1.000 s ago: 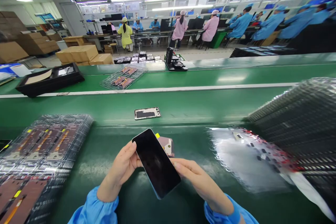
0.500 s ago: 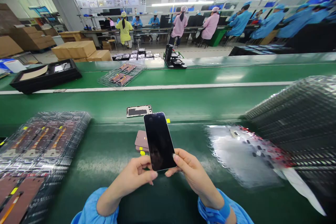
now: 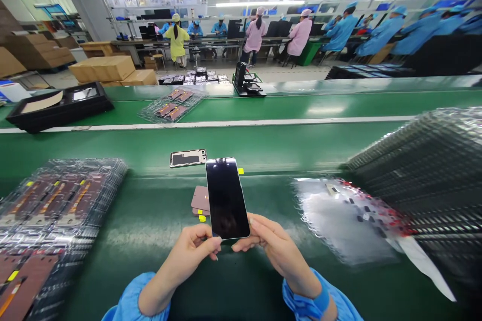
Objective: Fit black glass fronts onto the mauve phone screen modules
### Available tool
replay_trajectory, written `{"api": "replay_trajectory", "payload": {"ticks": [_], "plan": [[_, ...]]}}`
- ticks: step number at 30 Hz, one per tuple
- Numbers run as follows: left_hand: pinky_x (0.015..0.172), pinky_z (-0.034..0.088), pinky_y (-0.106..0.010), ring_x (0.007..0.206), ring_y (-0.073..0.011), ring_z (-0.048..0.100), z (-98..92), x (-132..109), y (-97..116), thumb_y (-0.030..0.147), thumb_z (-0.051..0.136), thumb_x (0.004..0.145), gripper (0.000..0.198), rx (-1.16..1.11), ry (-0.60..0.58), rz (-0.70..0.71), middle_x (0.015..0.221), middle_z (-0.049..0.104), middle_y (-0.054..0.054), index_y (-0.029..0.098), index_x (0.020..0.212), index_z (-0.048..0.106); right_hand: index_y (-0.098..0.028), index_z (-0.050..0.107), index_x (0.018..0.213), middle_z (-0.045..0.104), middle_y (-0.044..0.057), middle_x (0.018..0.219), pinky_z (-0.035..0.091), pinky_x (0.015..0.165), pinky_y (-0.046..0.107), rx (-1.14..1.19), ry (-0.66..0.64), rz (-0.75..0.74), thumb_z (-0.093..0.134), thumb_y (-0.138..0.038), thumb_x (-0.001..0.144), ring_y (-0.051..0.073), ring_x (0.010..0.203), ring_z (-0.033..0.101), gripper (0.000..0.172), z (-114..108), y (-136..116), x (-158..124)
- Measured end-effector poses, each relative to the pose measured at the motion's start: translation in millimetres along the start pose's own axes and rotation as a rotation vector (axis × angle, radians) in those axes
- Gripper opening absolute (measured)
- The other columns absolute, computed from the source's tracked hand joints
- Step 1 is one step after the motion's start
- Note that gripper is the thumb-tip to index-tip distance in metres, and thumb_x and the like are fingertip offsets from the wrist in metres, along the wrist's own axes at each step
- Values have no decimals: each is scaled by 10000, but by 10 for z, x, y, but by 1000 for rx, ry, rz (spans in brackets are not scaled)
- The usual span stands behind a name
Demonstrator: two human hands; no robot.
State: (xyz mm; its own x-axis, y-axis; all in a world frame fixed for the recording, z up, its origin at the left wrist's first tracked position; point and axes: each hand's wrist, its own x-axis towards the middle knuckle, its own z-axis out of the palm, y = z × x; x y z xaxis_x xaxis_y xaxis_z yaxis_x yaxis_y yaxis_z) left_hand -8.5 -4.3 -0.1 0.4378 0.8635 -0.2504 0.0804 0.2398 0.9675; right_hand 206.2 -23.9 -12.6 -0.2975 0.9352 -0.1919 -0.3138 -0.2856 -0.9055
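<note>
A phone screen (image 3: 228, 198) with a black, glossy front and a thin pale edge is held up in front of me, tilted slightly. My right hand (image 3: 273, 241) grips its lower right edge, thumb along the side and fingers beneath. At the bottom left corner, my left hand (image 3: 196, 251) pinches with thumb and forefinger. Behind the screen, partly covered by it, lies a small stack of brown flat parts (image 3: 200, 198) with yellow tabs (image 3: 202, 218). Farther off, a phone-sized part with a pale frame and dark panel (image 3: 188, 158) lies on the green belt (image 3: 263, 148).
Clear plastic trays (image 3: 75, 200) of brown parts stand at left. At right are a clear plastic sheet (image 3: 339, 230) with red-edged pieces and a tall stack of trays (image 3: 433, 170). Across the belt sit a black tray (image 3: 56, 108) and a black fixture (image 3: 246, 83). Co-workers (image 3: 254, 35) work beyond.
The phone screen has turned a little more upright, and its bottom edge has risen slightly. The pale-framed part has slid left on the belt. Both hands keep their hold.
</note>
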Motion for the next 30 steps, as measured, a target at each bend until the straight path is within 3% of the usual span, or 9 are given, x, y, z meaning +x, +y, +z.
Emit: {"api": "replay_trajectory", "payload": {"ticks": [5, 10, 17, 21, 27, 30], "plan": [[629, 469, -251, 573, -117, 587, -23, -12, 13, 429, 694, 799, 337, -17, -9, -5, 628, 630, -6, 147, 624, 633, -171, 646, 1272, 796, 107, 833, 522, 726, 360, -13, -68, -3, 521, -411, 927, 249, 801, 756, 439, -26, -42, -19], [637, 486, -256, 588, -121, 602, -35, 2, 2, 435, 709, 798, 335, -57, -25, -23, 654, 646, -18, 141, 644, 663, -182, 606, 1307, 790, 90, 807, 562, 760, 410, -152, -29, -48, 608, -453, 904, 248, 752, 754, 486, -23, 4, 21], [574, 549, -270, 642, -138, 590, -52, -7, 14, 586, 625, 820, 469, -324, -48, -115, 732, 636, -54, 127, 770, 705, -195, 644, 1258, 774, 62, 800, 564, 807, 410, -104, -21, -92, 633, -464, 897, 241, 783, 744, 450, -15, 23, 39], [579, 509, -243, 565, -109, 599, -76, -5, 1, 548, 654, 814, 436, -153, -58, -93, 693, 638, -35, 127, 702, 668, -213, 663, 1215, 776, 65, 917, 554, 804, 376, -111, -31, -81, 632, -440, 908, 211, 766, 738, 383, -36, 56, 38], [597, 480, -236, 533, -94, 596, -2, 68, -1, 550, 570, 860, 435, 0, 13, -35, 646, 573, 23, 168, 656, 529, -203, 587, 1246, 754, 49, 813, 553, 671, 304, -87, 70, -54, 675, -486, 868, 198, 744, 728, 481, 3, 124, 77], [619, 522, -276, 597, -141, 652, -57, 222, 69, 549, 508, 883, 426, 131, -39, -32, 696, 644, -16, 165, 717, 583, -198, 574, 1178, 732, 28, 737, 547, 613, 277, -116, 94, -44, 723, -511, 814, 195, 695, 727, 502, -4, 3, 184]]}}
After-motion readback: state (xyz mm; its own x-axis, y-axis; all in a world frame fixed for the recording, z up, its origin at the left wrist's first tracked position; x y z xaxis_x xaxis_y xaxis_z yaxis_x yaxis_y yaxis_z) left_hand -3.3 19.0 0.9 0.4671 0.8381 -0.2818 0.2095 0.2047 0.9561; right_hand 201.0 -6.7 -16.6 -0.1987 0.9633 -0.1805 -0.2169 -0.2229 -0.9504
